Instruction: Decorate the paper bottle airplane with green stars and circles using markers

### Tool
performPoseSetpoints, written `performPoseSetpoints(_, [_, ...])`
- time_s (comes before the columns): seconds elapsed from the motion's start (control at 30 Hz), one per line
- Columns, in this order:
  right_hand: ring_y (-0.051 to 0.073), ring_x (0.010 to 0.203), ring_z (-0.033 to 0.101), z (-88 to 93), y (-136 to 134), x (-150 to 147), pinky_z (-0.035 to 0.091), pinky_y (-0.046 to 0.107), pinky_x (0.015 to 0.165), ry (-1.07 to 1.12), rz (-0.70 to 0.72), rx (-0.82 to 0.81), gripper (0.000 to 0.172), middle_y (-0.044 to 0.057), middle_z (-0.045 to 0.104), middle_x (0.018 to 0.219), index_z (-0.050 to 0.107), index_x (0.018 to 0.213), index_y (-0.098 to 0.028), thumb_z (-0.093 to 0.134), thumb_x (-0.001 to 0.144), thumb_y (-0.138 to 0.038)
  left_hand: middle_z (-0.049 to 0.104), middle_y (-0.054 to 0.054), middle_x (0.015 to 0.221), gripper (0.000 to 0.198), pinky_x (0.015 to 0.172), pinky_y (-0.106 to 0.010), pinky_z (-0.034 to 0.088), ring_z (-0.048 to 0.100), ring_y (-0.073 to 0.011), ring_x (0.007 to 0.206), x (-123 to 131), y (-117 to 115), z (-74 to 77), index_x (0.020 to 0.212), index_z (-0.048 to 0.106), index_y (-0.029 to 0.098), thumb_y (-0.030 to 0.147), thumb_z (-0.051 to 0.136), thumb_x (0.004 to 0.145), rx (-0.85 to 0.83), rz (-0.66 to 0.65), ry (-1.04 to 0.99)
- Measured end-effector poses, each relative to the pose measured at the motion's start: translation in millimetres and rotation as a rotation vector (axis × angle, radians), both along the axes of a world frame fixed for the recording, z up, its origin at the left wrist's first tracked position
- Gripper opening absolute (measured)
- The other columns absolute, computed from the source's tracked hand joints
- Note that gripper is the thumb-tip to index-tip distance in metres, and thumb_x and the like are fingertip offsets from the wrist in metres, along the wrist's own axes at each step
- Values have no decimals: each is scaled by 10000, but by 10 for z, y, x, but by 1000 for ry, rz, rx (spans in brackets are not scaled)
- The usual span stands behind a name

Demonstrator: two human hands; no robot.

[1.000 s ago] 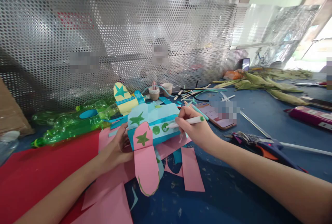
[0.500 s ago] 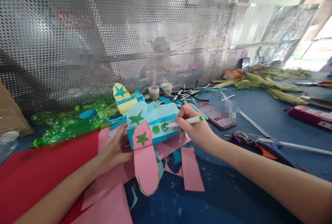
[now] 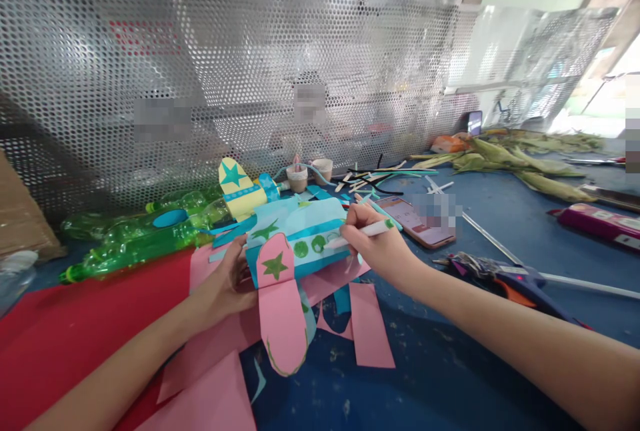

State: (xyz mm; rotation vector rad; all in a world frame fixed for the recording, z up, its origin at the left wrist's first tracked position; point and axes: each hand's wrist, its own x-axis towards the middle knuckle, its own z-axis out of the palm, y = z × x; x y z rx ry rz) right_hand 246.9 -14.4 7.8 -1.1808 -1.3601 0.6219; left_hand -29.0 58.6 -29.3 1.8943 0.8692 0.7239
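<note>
My left hand (image 3: 233, 278) is closed around the tail end of a paper airplane (image 3: 320, 218), light blue with darker blue bands and pink wing pieces. Green stars mark its pink wing (image 3: 283, 321) and its blue tail. In my right hand (image 3: 367, 234) is a white marker (image 3: 367, 230) with a green end, pinched between the fingers. Its tip touches or nearly touches the pale stripe on the plane's side, close to a row of green dots (image 3: 319, 243). The fingers of my left hand are partly hidden behind the plane.
Pink paper scraps (image 3: 371, 324) and a red sheet (image 3: 95, 324) lie around the plane. Green plastic bottles (image 3: 135, 244) and a yellow paper plane (image 3: 245, 198) are behind at left. On the right are a phone (image 3: 400, 214), a glue gun (image 3: 510, 278) and corn husks (image 3: 500, 158).
The second green dot looks more filled in. My right hand and the marker have shifted slightly right along the stripe. The plane has tilted a little; my left hand keeps its hold.
</note>
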Motion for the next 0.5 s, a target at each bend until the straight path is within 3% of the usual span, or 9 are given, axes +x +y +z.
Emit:
performPoseSetpoints(0.23, [130,493,415,-18,-2,4,340,279,530,0,42,-2,207,-57,465,469,387,579,-248,523,734,-264,630,-122,1320,950,1024,-534,506,599,-354,1235,62,-26,83,1476,223,324,475,764,710,39,-30,40])
performPoseSetpoints(0.33, [135,505,440,-15,-8,3,359,282,546,18,42,11,220,-56,485,478,399,595,-249,533,766,-288,574,-136,1405,914,965,-534,546,592,-361,1243,-33,1,133,1462,278,315,520,747,705,28,6,101])
performPoseSetpoints(0.43, [139,520,461,-12,-5,2,375,287,561,32,55,20,205,-53,514,506,431,624,-248,546,783,-309,380,-101,1577,1004,994,-542,525,521,-389,1318,-175,13,308,1485,276,384,477,801,634,54,12,279])
performPoseSetpoints(0.5, [143,530,471,-15,0,5,377,290,565,31,60,19,197,-51,524,517,442,634,-248,551,787,-308,386,-63,1575,961,1039,-555,485,477,-381,1359,-214,-10,481,1489,273,426,411,771,666,109,-4,348])
